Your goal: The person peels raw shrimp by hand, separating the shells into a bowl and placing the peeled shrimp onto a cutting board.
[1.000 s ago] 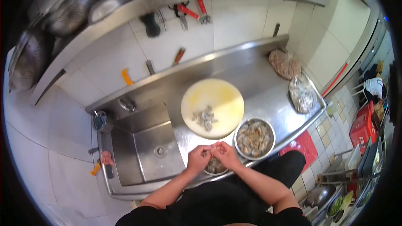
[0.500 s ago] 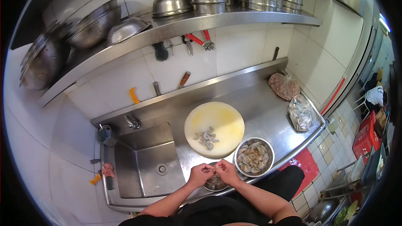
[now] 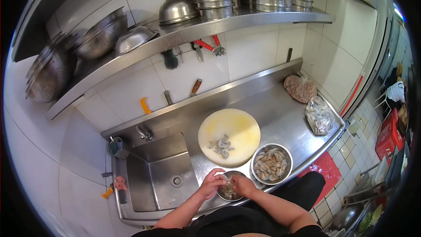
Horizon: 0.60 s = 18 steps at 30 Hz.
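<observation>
My left hand (image 3: 211, 184) is over the left rim of a small metal bowl (image 3: 230, 198), its thumb and fingers pinching what looks like a small grey shrimp (image 3: 225, 178). Close by on the right, my right hand (image 3: 243, 185) has its fingers bent inward over the same bowl. Whatever those fingertips hold is hidden or too small to name. Brownish shells or shrimp pieces lie in the small bowl. A larger metal bowl (image 3: 290, 166) beside my right hand holds many unpeeled-looking shrimp (image 3: 272, 165). Several grey peeled shrimp (image 3: 222, 145) lie on the round cutting board (image 3: 239, 125) beyond my hands.
The sink basin (image 3: 153, 193) is at the left, with a tap (image 3: 144, 133) behind it. Two filled plastic bags, one with pinkish contents (image 3: 300, 88) and one greyish (image 3: 319, 116), sit at the counter's right end. A shelf (image 3: 184, 33) carries colanders and metal pots above.
My hands have moved apart from their fingertip-to-fingertip pinch. The right hand is now lower over the small bowl, while the left stays raised at its rim. The camera view has shifted slightly.
</observation>
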{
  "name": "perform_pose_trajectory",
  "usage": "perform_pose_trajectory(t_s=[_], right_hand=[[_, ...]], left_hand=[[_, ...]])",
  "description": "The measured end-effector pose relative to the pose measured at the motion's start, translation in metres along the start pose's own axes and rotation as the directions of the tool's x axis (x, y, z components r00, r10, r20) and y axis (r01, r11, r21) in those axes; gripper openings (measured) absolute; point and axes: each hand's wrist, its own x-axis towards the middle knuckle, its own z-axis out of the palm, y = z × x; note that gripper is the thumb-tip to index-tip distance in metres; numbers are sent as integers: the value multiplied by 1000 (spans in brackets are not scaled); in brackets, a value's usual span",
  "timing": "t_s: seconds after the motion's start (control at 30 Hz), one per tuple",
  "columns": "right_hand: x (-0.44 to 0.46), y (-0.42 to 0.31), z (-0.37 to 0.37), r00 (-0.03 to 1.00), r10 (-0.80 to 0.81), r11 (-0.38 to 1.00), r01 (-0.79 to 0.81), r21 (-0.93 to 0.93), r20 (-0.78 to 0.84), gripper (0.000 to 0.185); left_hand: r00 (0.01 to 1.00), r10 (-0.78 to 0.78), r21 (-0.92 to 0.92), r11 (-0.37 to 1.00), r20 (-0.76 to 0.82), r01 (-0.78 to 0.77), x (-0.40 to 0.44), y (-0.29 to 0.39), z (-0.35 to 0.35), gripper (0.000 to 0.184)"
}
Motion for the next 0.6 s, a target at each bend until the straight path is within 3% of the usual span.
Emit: perform_pose_trajectory(t_s=[0.07,0.13,0.17,0.23,0.33,0.4,0.43,0.47,0.5,0.53,0.6], right_hand=[[3,3,1,999,13,1000,-14,15,49,13],[5,16,8,964,-266,964,266,11,2,14],[4,23,12,964,-266,964,266,9,7,14],[5,15,0,977,-161,986,152,68,138,14],[6,-2,-19,994,-81,980,67,187,70,17],[5,-1,-12,993,58,811,-106,575,102,23],[2,-16,-26,999,34,786,-46,616,31,29],[5,-13,-21,993,68,631,-120,766,100,33],[8,-16,-31,986,43,657,-152,738,164,34],[11,-5,-13,992,61,622,-127,772,114,31],[9,-11,-22,989,115,704,-149,694,95,24]], left_hand=[[999,-13,5,1000,-44,13,2,3,5,23],[999,-15,183,983,-48,23,9,-7,-6,26],[999,-13,178,984,-50,22,12,-12,-11,26],[992,118,383,919,-54,-89,17,-18,-18,24],[976,160,396,914,-147,-90,26,-32,-35,19],[975,133,354,933,-179,-63,24,-24,-25,13],[965,184,423,902,-189,-89,30,-31,-28,12],[955,186,489,871,-232,-50,36,-38,-33,12],[939,232,512,856,-256,-72,39,-40,-29,12],[943,205,542,839,-262,-32,37,-33,-27,13],[950,217,483,872,-226,-85,32,-18,-7,15]])
